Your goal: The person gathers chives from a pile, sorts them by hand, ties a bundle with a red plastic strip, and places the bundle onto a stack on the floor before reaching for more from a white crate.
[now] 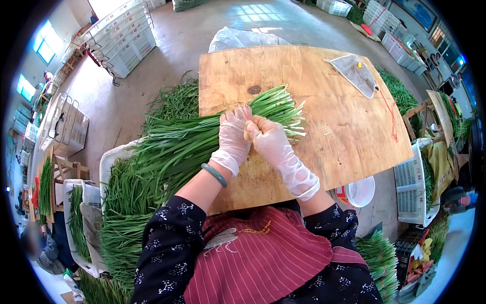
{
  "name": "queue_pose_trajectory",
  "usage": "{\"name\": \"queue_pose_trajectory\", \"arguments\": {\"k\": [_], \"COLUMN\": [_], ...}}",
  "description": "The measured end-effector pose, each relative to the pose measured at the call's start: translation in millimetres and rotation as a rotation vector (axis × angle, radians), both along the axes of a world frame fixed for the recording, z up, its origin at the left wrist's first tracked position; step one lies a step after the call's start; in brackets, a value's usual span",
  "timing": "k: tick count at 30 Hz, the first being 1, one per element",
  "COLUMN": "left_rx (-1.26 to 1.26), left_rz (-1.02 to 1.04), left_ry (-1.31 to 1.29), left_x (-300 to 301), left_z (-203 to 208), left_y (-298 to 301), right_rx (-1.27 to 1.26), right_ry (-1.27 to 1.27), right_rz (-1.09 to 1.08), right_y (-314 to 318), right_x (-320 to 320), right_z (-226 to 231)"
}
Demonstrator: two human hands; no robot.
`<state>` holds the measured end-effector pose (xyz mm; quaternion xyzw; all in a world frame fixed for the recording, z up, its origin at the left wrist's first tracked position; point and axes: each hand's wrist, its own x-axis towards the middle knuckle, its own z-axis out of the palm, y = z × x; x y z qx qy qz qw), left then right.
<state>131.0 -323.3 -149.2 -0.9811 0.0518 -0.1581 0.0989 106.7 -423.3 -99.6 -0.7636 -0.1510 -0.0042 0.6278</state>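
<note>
A bundle of garlic chives (192, 133) lies across the wooden tabletop (324, 167). Its pale cut stem ends point right, and its long green leaves hang over the table's left edge. My left hand (233, 133), in a thin translucent glove, is wrapped over the bundle near its stems. Close against it, my gloved right hand (268, 137) has its fingers pinched together at the left fingertips. A speck of red shows between the hands; what the right fingers hold is too small to make out. The underside of the bundle is hidden.
A grey triangular cloth (355, 75) and red strings (393, 119) lie on the table's right side. Left of the table, a white crate (105, 164) overflows with loose chives. A white bucket (362, 191) stands below the right edge. Stacked white crates (129, 50) stand far left.
</note>
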Motion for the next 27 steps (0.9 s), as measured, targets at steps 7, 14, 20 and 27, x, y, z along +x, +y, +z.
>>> {"name": "queue_pose_trajectory", "arguments": {"k": [7,14,20,27], "left_rx": [-0.241,-0.647,-0.465,-0.266], "left_rz": [-0.245,-0.416,-0.426,-0.591], "left_ry": [0.186,0.595,0.338,0.212], "left_x": [-3,55,-4,-98], "left_z": [36,28,35,84], "left_y": [29,110,85,-2], "right_rx": [0.267,0.393,1.068,1.295], "right_ry": [-0.054,0.765,0.589,0.515], "right_rz": [-0.060,0.024,0.060,-0.146], "right_y": [-55,-32,6,-29], "right_x": [-21,-59,-42,-80], "right_z": [47,-57,-38,-27]}}
